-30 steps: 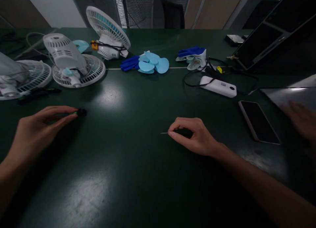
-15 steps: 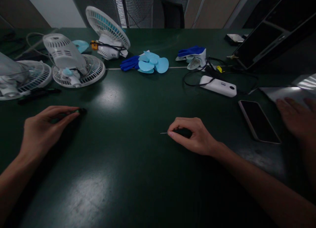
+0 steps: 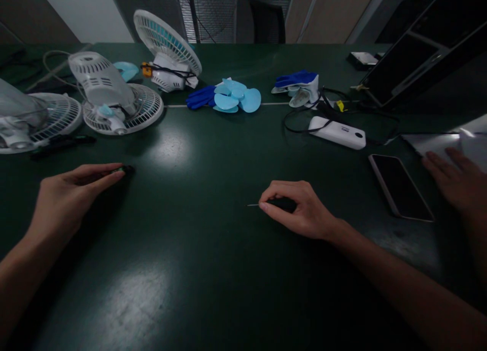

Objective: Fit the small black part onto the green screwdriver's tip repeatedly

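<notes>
My right hand (image 3: 300, 209) rests on the dark green tabletop (image 3: 198, 259), fingers closed round a screwdriver (image 3: 282, 204). Its dark handle lies inside the grip, and its thin metal shaft points left. On the left, my left hand (image 3: 72, 191) pinches a slim black-and-green object (image 3: 127, 169) between thumb and fingers. Only its dark end pokes out, so its kind is hard to make out. Beyond that hand lies a dark, slender tool (image 3: 63, 144), beside a white fan (image 3: 117, 95) lying grille-down.
Another fan (image 3: 167, 46) stands tilted at the back. Blue fan blades (image 3: 236, 95) lie by a blue glove (image 3: 200, 96); more gloves (image 3: 299, 84) sit further right. A white power strip (image 3: 337, 133) and phone (image 3: 399, 187) lie right. Another person's hand (image 3: 454, 176) rests on a shiny sheet (image 3: 470, 138).
The other person's hand has shifted slightly left on the sheet. My left hand has tilted a little, still pinching the dark object; my right hand stays put.
</notes>
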Motion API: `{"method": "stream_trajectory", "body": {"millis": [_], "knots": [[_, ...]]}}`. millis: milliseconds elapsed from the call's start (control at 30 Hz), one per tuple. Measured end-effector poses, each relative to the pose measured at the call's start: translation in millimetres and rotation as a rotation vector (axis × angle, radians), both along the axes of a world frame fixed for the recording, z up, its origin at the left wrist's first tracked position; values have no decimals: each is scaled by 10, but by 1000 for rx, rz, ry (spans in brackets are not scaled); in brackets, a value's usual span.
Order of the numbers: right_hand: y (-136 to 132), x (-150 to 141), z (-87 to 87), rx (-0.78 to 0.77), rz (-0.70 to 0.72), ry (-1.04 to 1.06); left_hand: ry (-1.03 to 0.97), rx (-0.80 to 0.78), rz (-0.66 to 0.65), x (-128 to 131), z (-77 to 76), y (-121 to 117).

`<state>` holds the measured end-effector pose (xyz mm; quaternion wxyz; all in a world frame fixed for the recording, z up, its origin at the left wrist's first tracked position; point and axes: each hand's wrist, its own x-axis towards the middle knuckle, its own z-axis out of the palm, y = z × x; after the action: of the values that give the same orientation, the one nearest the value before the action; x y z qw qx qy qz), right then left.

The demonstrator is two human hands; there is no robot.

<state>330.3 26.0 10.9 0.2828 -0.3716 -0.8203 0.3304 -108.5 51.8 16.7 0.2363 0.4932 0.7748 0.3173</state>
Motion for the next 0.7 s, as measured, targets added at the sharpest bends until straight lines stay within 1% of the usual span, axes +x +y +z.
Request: {"method": "stream_trajectory", "body": {"millis": [100, 233, 367, 500, 700], "knots": [[-1, 2, 1, 2, 0, 0, -67, -12, 52, -26, -40, 63], [1, 4, -6, 16, -8, -10, -46, -6, 62, -20, -62, 116], [3, 2, -14, 24, -9, 1, -41, 20, 69, 27, -40, 107], [-2, 1, -15, 22, -3, -3, -62, 39, 37, 73, -7, 81], [-6, 1, -2, 24, -6, -15, -82, 26, 79, 131, 14, 80]]}}
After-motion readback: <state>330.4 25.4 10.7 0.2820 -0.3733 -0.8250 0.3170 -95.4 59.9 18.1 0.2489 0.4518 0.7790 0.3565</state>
